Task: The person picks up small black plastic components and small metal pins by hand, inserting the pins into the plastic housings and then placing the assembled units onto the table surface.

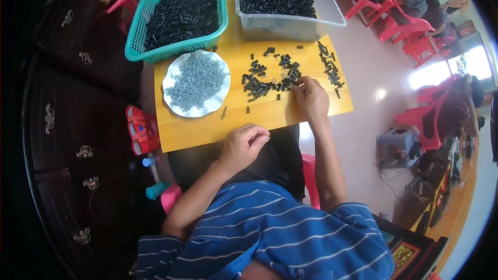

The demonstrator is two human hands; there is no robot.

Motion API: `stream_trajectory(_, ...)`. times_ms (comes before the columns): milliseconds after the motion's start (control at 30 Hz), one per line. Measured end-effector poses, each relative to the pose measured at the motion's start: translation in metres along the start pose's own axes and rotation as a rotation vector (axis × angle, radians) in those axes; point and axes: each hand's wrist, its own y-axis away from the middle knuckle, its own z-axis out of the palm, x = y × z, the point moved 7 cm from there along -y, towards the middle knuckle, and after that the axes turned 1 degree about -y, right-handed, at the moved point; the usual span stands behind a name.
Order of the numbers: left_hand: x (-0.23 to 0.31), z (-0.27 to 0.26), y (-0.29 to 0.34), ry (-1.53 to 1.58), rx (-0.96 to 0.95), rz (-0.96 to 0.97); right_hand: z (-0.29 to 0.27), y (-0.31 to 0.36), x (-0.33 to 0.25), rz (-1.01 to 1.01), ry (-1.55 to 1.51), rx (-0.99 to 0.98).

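My right hand (313, 96) reaches to the right edge of a loose pile of small black tube-like parts (257, 85) on the yellow tabletop (197, 129). Its fingertips are bent together against the parts, and whatever they pinch is too small to make out. Just off the table's near edge, my left hand (244, 147) is closed with thumb and forefinger pressed together. Something tiny may be at the fingertips, but I cannot tell what. A white wavy-edged plate (170, 93) heaped with thin silvery spring-like pieces (196, 82) lies left of the pile.
A green basket (136, 39) and a clear plastic bin (290, 27), both full of black parts, stand at the far side. More long black pieces (329, 65) lie along the right edge. Dark drawers (67, 124) flank the left; red chairs (420, 119) and people are beyond.
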Motion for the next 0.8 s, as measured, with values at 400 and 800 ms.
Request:
stream_trajectory(400,-0.005,0.006,0.009,0.064,0.097,-0.036,-0.017,0.009,0.01,-0.053,-0.206,-0.017)
stream_trajectory(800,0.021,0.014,0.009,0.175,0.126,-0.131,-0.019,0.089,-0.007,0.233,-1.414,-0.356)
